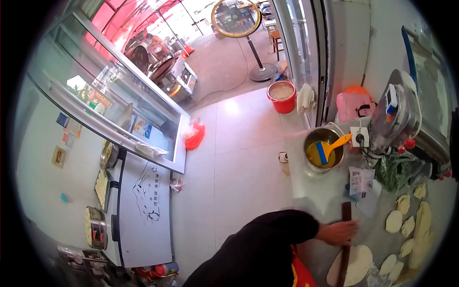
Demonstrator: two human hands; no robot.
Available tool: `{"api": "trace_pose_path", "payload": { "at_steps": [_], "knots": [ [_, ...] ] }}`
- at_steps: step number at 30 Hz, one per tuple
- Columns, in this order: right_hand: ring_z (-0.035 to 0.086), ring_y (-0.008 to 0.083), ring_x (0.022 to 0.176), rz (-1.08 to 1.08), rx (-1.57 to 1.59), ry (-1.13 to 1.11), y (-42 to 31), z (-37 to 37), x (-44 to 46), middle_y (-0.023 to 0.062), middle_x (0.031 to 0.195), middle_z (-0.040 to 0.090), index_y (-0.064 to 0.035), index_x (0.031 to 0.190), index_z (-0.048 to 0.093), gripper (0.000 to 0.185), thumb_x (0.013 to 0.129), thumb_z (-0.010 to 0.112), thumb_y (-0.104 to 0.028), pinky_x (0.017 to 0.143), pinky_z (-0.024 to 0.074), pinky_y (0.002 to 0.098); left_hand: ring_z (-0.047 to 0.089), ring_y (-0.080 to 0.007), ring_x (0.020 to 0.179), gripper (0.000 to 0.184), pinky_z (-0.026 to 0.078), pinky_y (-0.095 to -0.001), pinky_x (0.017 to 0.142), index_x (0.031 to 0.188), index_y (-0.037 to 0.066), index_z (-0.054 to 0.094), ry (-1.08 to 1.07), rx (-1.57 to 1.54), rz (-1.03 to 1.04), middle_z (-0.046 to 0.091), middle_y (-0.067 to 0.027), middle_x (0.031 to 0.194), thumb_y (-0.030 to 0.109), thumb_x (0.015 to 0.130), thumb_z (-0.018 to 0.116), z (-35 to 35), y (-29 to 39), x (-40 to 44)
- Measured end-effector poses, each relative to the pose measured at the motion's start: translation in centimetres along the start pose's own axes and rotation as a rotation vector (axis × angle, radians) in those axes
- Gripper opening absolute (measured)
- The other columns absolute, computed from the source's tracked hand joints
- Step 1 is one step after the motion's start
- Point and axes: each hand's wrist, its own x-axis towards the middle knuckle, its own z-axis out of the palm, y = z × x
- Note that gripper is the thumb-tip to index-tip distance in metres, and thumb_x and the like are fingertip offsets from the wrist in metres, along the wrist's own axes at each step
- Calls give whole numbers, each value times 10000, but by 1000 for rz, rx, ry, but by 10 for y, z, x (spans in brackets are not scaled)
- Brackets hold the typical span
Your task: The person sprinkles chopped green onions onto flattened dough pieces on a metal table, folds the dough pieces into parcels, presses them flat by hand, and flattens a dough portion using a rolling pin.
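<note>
My left hand (338, 233), at the end of a dark sleeve, lies over the upper part of a dark brown rolling pin (345, 260) with its fingers across it. Under the pin's lower part is a flat round of dough (361, 264) on the metal worktop (313, 193). My right hand is out of the picture. Several small flattened dough pieces (394, 221) lie to the right of the pin, beside a long roll of dough (421, 227). Part of a red and yellow garment (302, 272) shows below my arm.
On the worktop stand a metal pot (311, 152) with yellow liquid and an orange-handled brush (337, 145), papers (362, 184), and a bag of greens (394, 171). A metal machine (406, 115) is behind. A red bucket (282, 97) and standing fan (256, 52) are near the doorway.
</note>
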Motion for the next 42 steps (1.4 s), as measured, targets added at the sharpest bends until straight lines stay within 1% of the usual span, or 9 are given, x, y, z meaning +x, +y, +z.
{"api": "trace_pose_path", "payload": {
  "at_steps": [4,12,17,19,23,24,27,29,42],
  "knots": [
    [503,351,1209,-21,89,-35,-21,-4,-6,221,1280,531,29,1288,477,382,938,513,-117,1018,407,386,240,-308,1397,643,67,-472,1172,1366,-55,393,32,-110,-49,321,-208,1473,409,931,486,-8,-1,60],
    [507,345,1203,-85,212,-101,-70,-15,-10,219,1282,528,32,1292,470,390,930,516,-104,1014,409,381,136,-305,1440,703,-5,-515,1162,1386,-56,357,110,-135,20,269,-227,1493,453,918,485,-1,14,-55],
    [509,341,1200,-144,278,-133,-120,-29,-11,218,1283,526,34,1295,465,396,925,518,-95,1011,410,377,180,-331,1419,700,38,-521,1161,1391,-48,355,-215,-274,-125,295,-257,1456,414,896,534,-38,18,9],
    [510,339,1198,-165,318,-146,-143,-35,-15,217,1283,525,35,1296,463,398,923,519,-92,1010,411,376,242,-428,1371,706,70,-600,1124,1296,-22,472,70,-683,51,414,-258,1368,513,841,541,-24,27,48],
    [512,336,1196,-241,416,-171,-185,-46,-23,216,1284,523,36,1298,460,403,919,520,-85,1008,412,373,536,-333,1113,465,453,-447,912,1261,59,550,622,-727,180,568,-157,1258,332,885,545,-111,128,99],
    [513,336,1195,-267,443,-180,-195,-48,-27,216,1284,523,36,1299,459,404,918,521,-84,1007,412,373,468,-339,1167,515,380,-463,953,1302,79,492,504,-641,233,499,-153,1309,382,887,527,-90,129,110],
    [514,333,1193,-348,533,-226,-222,-53,-38,215,1285,522,37,1301,456,408,915,522,-78,1006,413,371,265,-356,1328,679,161,-511,1075,1427,141,317,143,-389,327,293,-141,1463,532,894,473,-26,110,111],
    [515,332,1192,-408,596,-250,-245,-57,-41,215,1285,521,38,1302,454,411,913,523,-75,1005,413,370,281,-328,1318,666,173,-485,1076,1422,125,330,130,-381,255,319,-128,1445,525,907,464,-35,84,94],
    [521,322,1183,-703,800,-563,-469,-27,-83,211,1288,516,43,1309,442,428,900,528,-53,998,416,361,389,-145,1255,605,251,-317,1089,1387,23,418,811,-1624,-424,487,-42,1330,479,989,405,-292,-157,-152]
  ]
}}
